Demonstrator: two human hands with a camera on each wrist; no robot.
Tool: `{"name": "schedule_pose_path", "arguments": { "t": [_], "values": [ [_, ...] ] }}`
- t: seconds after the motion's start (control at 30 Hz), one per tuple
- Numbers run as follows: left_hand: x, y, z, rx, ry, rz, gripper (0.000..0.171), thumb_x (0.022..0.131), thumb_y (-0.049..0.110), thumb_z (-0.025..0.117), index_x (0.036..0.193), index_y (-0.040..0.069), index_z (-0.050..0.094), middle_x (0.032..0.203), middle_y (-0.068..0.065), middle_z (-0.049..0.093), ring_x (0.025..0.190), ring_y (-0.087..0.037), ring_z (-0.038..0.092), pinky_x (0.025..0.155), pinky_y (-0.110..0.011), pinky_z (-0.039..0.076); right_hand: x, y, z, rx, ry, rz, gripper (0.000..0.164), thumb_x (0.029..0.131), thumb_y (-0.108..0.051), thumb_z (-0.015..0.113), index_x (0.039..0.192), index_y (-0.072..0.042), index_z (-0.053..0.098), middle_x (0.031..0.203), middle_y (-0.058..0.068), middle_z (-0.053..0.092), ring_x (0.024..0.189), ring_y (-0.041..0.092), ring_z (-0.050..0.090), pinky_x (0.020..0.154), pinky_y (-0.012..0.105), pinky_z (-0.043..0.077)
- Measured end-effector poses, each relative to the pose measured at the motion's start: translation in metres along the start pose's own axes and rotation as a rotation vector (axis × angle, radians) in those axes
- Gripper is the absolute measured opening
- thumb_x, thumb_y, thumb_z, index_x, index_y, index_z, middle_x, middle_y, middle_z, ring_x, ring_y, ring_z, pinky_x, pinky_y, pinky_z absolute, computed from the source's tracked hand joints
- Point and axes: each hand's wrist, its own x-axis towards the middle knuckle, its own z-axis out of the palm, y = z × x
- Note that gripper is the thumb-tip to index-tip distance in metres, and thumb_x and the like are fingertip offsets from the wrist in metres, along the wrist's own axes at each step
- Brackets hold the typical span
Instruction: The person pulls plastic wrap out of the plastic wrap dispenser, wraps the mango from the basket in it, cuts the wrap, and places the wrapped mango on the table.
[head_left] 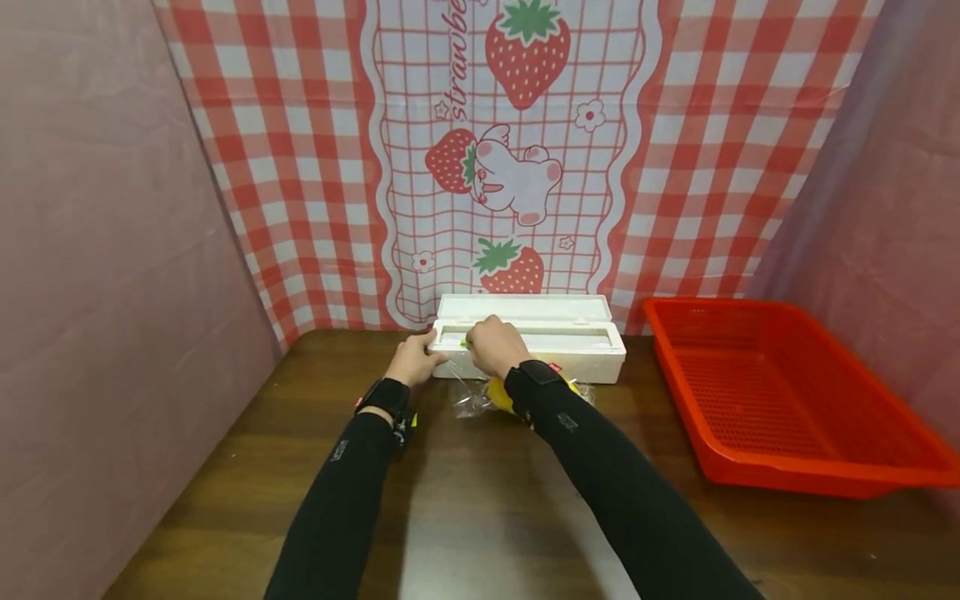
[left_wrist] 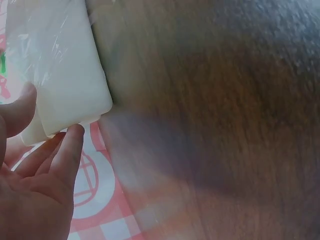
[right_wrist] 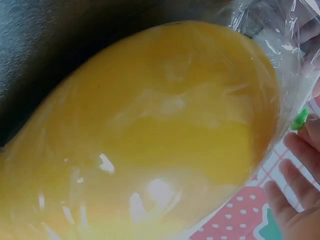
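A long white cling film dispenser (head_left: 577, 365) stands at the back of the table with its lid (head_left: 525, 307) raised. My left hand (head_left: 412, 360) grips its left end, thumb on the front and fingers round the end face (left_wrist: 77, 97). With its fingertips my right hand (head_left: 497, 343) pinches a small green slide cutter (right_wrist: 300, 120) near the dispenser's left end. Clear film (head_left: 471, 402) hangs down the front. Wrapped in it is a smooth yellow, rounded, elongated thing (right_wrist: 175, 115), partly hidden by my right wrist in the head view.
A red plastic basket (head_left: 795, 467) stands on the right of the brown wooden table (head_left: 247, 500). Behind the dispenser hangs a red-checked strawberry cloth (head_left: 300, 167). Pink curtains (head_left: 97, 292) close off both sides.
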Motion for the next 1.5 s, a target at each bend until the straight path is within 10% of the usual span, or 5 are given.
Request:
{"name": "schedule_pose_path", "arguments": {
  "t": [0.37,1.5],
  "values": [
    [0.001,0.004,0.004,-0.008,0.024,-0.035,0.066,0.096,0.021,0.072,0.153,0.006,0.043,0.153,-0.019,0.045,0.138,-0.040,0.044,0.111,-0.048,0.039,0.008,0.003,0.006,0.153,0.052,0.064,0.017,0.099,-0.010,0.064,0.096,-0.009,0.081,0.094,0.006,0.076,0.087,0.023,0.069,0.075,0.037,0.056],
    [-0.003,0.003,0.007,-0.008,0.067,-0.043,0.065,0.095,0.017,0.073,0.152,0.006,0.045,0.149,-0.019,0.049,0.131,-0.037,0.053,0.107,-0.049,0.043,0.007,0.005,0.017,0.103,0.095,0.109,0.014,0.090,-0.005,0.069,0.093,-0.010,0.081,0.093,0.007,0.075,0.092,0.031,0.066,0.077,0.040,0.058]
  ]
}}
